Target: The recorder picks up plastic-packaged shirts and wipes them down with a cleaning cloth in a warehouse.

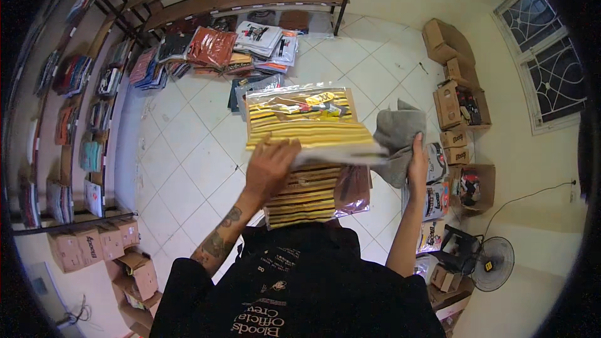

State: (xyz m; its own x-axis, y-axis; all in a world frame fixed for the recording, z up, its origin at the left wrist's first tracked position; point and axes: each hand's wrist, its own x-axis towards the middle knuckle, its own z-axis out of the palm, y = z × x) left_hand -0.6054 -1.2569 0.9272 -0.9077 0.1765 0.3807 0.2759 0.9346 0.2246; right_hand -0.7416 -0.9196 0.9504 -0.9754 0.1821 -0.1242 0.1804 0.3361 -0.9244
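My left hand [269, 169] grips the near edge of a folded yellow striped garment in a clear bag [294, 112], held across the middle of the view, with a pale blurred strip along its underside. My right hand [416, 163] is closed on a crumpled grey cloth [394, 128] just right of the bag. Below these lie another bagged striped garment [300, 197], darker yellow and brown, and a maroon bagged item [352, 191] beside it, close to my body.
Bagged clothing piles [210, 47] line the back of the tiled floor [181, 144]. Racks [94, 125] with folded garments stand left, cardboard boxes [72, 247] below. More boxes [447, 40], bagged stacks [432, 200] and a fan [493, 263] line the right, under a barred window.
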